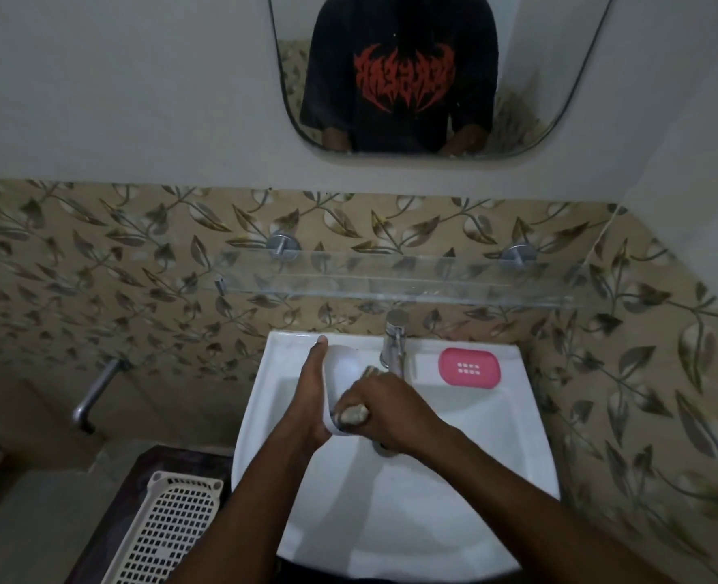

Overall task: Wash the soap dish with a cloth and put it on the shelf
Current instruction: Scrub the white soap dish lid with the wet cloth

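- Head view: I see the left hand (pixel 313 398) clamped on the white soap dish (pixel 340 373), held over the sink (pixel 496 457) near its back-left corner
- right hand (pixel 386 410) closed on a cloth (pixel 353 412), pressed to the dish; both hands touching
- pink tray (pixel 469 367) lies on the sink's back-right corner; glass shelf (pixel 391 280) above
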